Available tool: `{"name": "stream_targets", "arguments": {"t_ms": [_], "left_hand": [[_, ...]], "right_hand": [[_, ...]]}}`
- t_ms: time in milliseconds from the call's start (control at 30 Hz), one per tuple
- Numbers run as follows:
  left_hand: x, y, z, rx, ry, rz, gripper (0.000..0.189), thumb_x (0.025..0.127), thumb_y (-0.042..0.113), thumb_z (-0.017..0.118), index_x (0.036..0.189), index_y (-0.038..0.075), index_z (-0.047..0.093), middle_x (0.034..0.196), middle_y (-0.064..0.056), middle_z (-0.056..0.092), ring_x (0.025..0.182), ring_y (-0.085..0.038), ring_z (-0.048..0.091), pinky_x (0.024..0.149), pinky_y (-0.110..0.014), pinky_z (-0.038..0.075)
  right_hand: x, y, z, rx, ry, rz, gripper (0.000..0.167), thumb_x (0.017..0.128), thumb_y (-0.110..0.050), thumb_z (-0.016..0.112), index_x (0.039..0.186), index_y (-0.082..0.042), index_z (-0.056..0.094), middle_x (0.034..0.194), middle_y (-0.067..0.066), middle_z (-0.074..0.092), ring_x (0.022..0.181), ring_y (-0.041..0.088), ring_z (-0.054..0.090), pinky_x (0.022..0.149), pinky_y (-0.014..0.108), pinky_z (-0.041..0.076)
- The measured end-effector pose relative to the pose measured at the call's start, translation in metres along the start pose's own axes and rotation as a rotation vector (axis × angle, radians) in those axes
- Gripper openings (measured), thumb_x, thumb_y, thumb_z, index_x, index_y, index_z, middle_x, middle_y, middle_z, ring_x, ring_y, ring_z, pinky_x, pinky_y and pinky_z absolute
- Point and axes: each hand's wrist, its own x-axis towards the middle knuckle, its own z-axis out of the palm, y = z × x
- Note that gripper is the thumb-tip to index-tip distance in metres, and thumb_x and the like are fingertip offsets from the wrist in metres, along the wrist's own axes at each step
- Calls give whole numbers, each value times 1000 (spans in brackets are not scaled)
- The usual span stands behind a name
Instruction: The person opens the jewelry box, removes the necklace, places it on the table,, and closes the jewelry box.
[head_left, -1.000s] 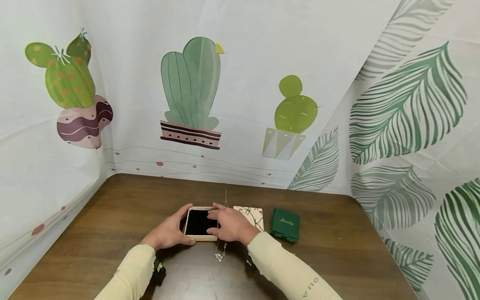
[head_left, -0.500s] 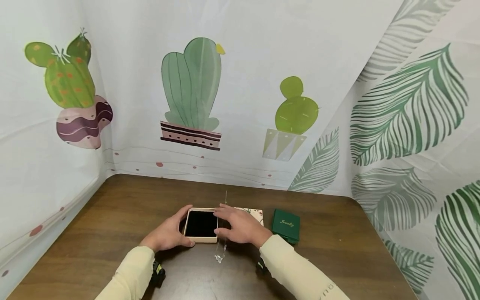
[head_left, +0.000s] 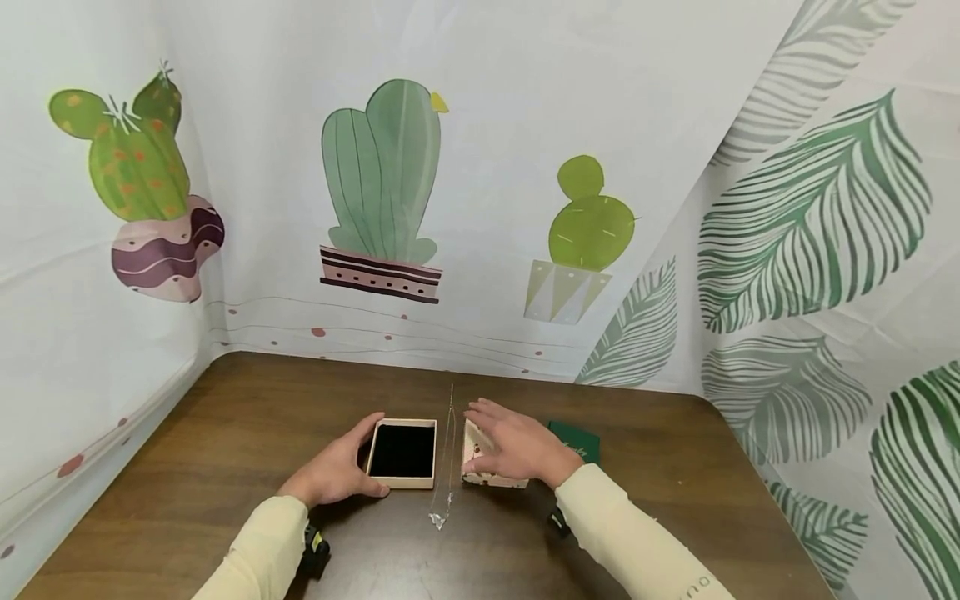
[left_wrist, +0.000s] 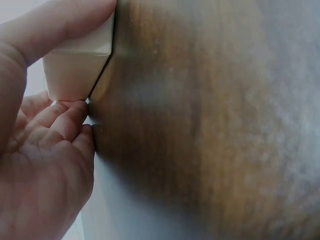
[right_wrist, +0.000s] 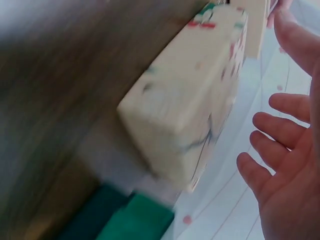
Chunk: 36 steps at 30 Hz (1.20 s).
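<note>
An uncovered cream jewelry box (head_left: 408, 482) with a black lining lies on the table in the head view. My left hand (head_left: 333, 468) grips its left side, thumb at the front corner and fingers toward the back. The left wrist view shows the thumb across a pale wall of the box (left_wrist: 75, 75). My right hand (head_left: 521, 448) hovers over a floral-patterned cream lid (head_left: 477, 450), fingers spread loosely; the right wrist view shows them apart from the lid (right_wrist: 200, 85). Between box and lid lies a fine silver necklace (head_left: 438, 522), its pendant toward me.
A dark green jewelry box (head_left: 566, 433) with gold lettering stands to the right of the lid, partly behind my right hand. The brown wooden table (head_left: 225, 433) ends at a white hanging cloth (head_left: 495, 125) printed with cacti and leaves.
My right hand has moved right, from the box's right edge across the necklace to above the floral lid. My left hand stays on the box.
</note>
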Motion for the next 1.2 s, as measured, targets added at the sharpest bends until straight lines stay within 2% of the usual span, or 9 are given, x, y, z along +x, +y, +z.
{"name": "stream_targets", "arguments": {"t_ms": [167, 467, 667, 867, 1000, 1100, 1200], "left_hand": [[1, 0, 0, -4, -3, -5, 119, 66, 17, 98, 163, 12, 29, 160, -22, 46, 138, -33, 52, 108, -50, 44], [2, 0, 1, -10, -5, 3, 119, 66, 17, 98, 163, 11, 29, 160, -22, 46, 137, -32, 52, 108, -50, 44], [2, 0, 1, -25, -11, 9, 119, 67, 15, 97, 163, 9, 28, 161, -24, 44, 144, -36, 48, 110, -50, 43], [3, 0, 0, -19, -2, 16, 119, 67, 16, 97, 163, 9, 28, 161, -24, 45, 144, -37, 48, 110, -51, 43], [3, 1, 1, -30, 2, 21, 119, 66, 15, 97, 163, 8, 28, 160, -24, 46, 143, -35, 49, 112, -51, 42], [2, 1, 1, -28, 4, 16, 119, 66, 15, 97, 163, 8, 28, 160, -23, 46, 139, -34, 51, 109, -49, 43], [2, 1, 2, -26, 2, 10, 121, 66, 15, 98, 163, 6, 26, 161, -25, 44, 144, -37, 48, 111, -51, 43]], "right_hand": [[-9, 14, -3, -6, -13, 32, 87, 90, -57, 75, 157, -9, 46, 167, 11, 40, 158, 28, 33, 122, 45, 39], [-23, 27, -7, -41, -70, 91, 101, 84, -57, 81, 158, -1, 40, 167, 15, 39, 156, 33, 37, 123, 46, 38], [-29, 34, -8, -52, -93, 77, 111, 74, -55, 90, 158, 0, 41, 165, 18, 41, 155, 34, 38, 126, 50, 33], [-25, 38, -6, -92, -115, 51, 114, 71, -54, 93, 158, -2, 41, 164, 18, 43, 153, 31, 41, 126, 55, 31], [-24, 39, -4, -108, -100, 44, 112, 70, -50, 95, 156, -2, 43, 161, 17, 47, 151, 31, 44, 124, 54, 34], [-24, 38, -3, -99, -86, 41, 107, 72, -49, 94, 154, -1, 46, 158, 17, 50, 147, 33, 48, 120, 50, 41], [-24, 37, -2, -103, -62, 33, 101, 74, -50, 92, 152, -1, 49, 154, 18, 53, 143, 35, 52, 114, 46, 48]]}}
